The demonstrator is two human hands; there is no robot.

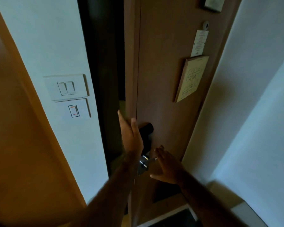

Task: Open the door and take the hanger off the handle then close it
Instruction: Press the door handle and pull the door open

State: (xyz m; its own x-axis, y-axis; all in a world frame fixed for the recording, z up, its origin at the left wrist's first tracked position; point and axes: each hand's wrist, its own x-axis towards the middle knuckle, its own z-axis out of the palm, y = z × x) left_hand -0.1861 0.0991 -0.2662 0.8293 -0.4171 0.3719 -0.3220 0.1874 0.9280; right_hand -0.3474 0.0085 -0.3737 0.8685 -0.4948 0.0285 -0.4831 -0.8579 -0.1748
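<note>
The brown door stands partly open, with a dark gap along its left edge. My left hand reaches flat along that edge, fingers extended, in front of the black lock body. Below it the silver lever handle sticks out. My right hand hovers open just right of the handle, fingers spread, touching nothing that I can make out. No hanger shows on the inside handle; the outer side of the door is hidden.
A white card and a framed yellow notice hang on the door under a peephole. Two switch plates sit on the white wall at left. An orange panel fills the left. A white wall closes the right.
</note>
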